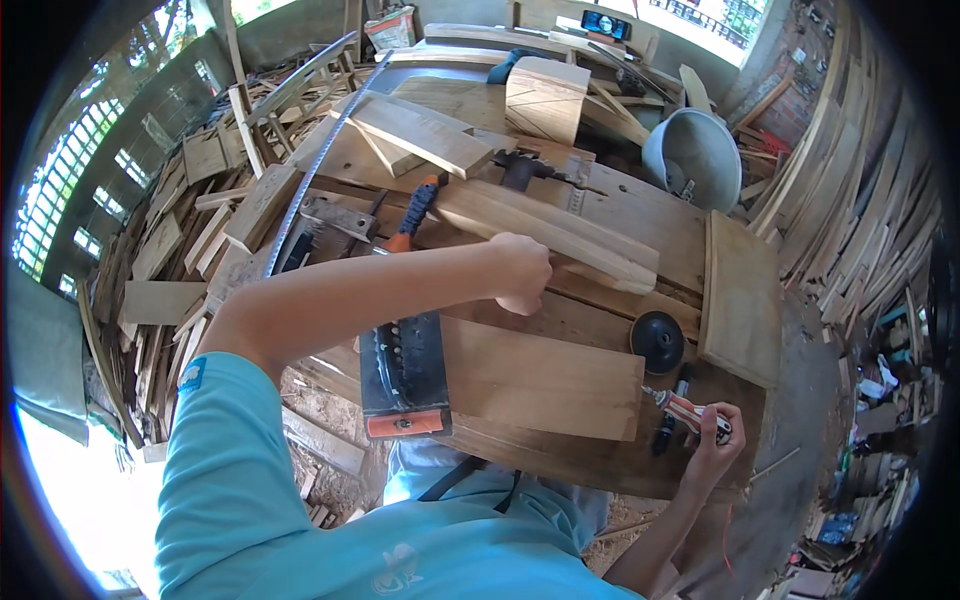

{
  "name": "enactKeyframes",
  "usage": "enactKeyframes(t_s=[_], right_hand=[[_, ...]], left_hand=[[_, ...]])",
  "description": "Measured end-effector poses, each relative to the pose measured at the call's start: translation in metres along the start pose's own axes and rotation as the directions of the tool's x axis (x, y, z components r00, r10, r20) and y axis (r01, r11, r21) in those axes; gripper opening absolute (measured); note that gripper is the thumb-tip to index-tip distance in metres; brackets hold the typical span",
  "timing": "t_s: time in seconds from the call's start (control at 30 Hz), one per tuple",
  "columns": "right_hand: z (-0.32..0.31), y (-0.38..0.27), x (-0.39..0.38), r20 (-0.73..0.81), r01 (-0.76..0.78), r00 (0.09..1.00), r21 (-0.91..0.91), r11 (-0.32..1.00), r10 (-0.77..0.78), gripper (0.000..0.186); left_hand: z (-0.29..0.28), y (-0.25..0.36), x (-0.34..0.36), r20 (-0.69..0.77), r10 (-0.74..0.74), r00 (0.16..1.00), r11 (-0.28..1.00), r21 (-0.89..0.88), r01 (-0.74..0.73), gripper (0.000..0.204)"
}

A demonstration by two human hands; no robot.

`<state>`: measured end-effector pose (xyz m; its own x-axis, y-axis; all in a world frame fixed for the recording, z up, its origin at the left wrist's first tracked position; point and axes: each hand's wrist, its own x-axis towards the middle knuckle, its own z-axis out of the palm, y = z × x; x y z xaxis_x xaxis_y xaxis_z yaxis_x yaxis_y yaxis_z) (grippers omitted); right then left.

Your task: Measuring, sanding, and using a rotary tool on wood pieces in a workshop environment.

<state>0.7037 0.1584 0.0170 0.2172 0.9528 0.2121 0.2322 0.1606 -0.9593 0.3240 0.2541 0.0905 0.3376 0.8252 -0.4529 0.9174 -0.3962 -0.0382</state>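
Head view shows a big wooden workbench (620, 215) covered with boards and tools. All around it, piles of wood scraps (190, 250) lie on the floor, and more planks lean on the right.

On the bench lies a long curved board (560, 235). Its long side runs from the upper left down to the lower right. Nearer the person lies a wide flat board (545, 380), and a square board (742, 300) sits at the right edge of the bench. A grey bucket (695, 155) stands at the far right. A carved wooden block (545, 100) stands at the back.

A hand saw (403, 375) with an orange end lies at the front edge, just left of the flat board. Its long side points away from the person. A round black disc (657, 340) rests by the flat board's right end.

The left hand (522, 272) reaches across the bench. It is closed and presses on the near edge of the curved board, close to its right end. This hand is the nearer one to that board.

The right hand (715, 440) is low at the front right corner, well apart from the curved board. It is wrapped around a small tool with a red and white handle (690, 412). The tool's tip points up and left, toward the flat board's corner. A dark tool (668, 428) lies just beside it.
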Motion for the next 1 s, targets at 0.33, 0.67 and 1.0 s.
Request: enactKeyframes(t_s=[0.33, 0.67, 1.0], right_hand=[[0.003, -0.006, 0.000, -0.010, -0.040, 0.999, 0.033, 0.999, 0.041, 0.026], [0.006, -0.008, -0.001, 0.001, -0.020, 1.000, 0.033, 0.999, 0.020, 0.025], [0.003, -0.001, -0.002, 0.009, -0.014, 1.000, 0.050, 0.999, 0.014, 0.026]], left_hand=[[-0.004, -0.020, 0.001, 0.022, 0.078, 0.997, 0.997, 0.003, -0.079, 0.041], [0.011, -0.024, 0.010, -0.048, 0.091, 0.995, 0.995, -0.045, -0.093, 0.041], [-0.001, 0.003, 0.019, 0.124, -0.037, 0.992, 0.997, 0.079, 0.027, 0.028]])
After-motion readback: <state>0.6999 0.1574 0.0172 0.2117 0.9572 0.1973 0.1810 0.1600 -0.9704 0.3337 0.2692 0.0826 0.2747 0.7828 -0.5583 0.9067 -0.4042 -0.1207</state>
